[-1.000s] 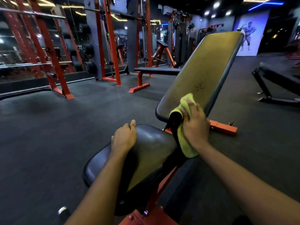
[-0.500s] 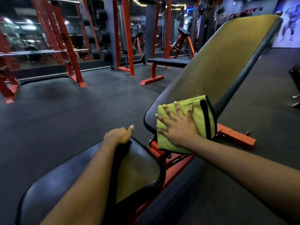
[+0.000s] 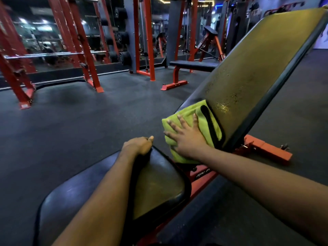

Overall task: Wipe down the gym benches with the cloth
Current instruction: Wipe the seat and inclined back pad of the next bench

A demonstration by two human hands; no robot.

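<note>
An incline bench fills the view: a tilted black backrest pad (image 3: 257,68) rising to the upper right and a black seat pad (image 3: 159,189) close to me. A green cloth (image 3: 205,125) with a black trim lies spread over the backrest's lower end. My right hand (image 3: 186,137) presses flat on the cloth with straight, spread fingers. My left hand (image 3: 138,145) rests on the seat pad's far edge, fingers curled over the rim and thumb up. Small droplets speckle the backrest just above the cloth.
The bench's orange frame (image 3: 266,151) runs under the pads to the right. A flat bench (image 3: 193,65) on orange legs stands behind. Red racks (image 3: 85,55) with a barbell line the mirrored wall on the left. Dark rubber floor (image 3: 88,130) lies all around.
The cloth, bunched under my right hand a second ago, now lies spread flat on the backrest's lower end. My view has moved closer and lower. My left hand stays on the seat pad.
</note>
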